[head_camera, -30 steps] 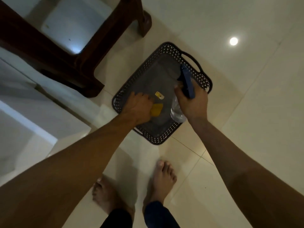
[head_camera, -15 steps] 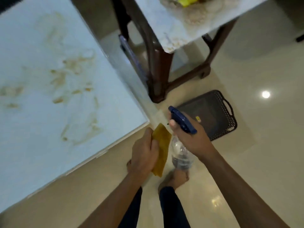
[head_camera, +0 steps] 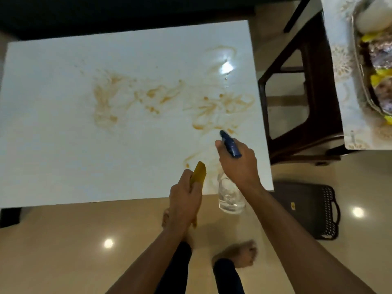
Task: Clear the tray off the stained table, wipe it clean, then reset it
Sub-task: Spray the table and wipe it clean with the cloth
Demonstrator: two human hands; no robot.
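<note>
The right hand (head_camera: 238, 164) grips a spray bottle (head_camera: 230, 190) by its blue head, which points at the brown stains (head_camera: 214, 111) just ahead of it on the white table (head_camera: 53, 145). The left hand (head_camera: 185, 200), just beside it, grasps a yellow cloth (head_camera: 199, 172) over the near edge of the table. The dark tray (head_camera: 307, 206) lies on the floor, right of the right hand.

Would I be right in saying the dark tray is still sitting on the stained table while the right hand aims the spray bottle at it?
Not quite: in the head view the dark tray lies on the floor beside the stained table. The right hand does hold the spray bottle over the table.
</note>
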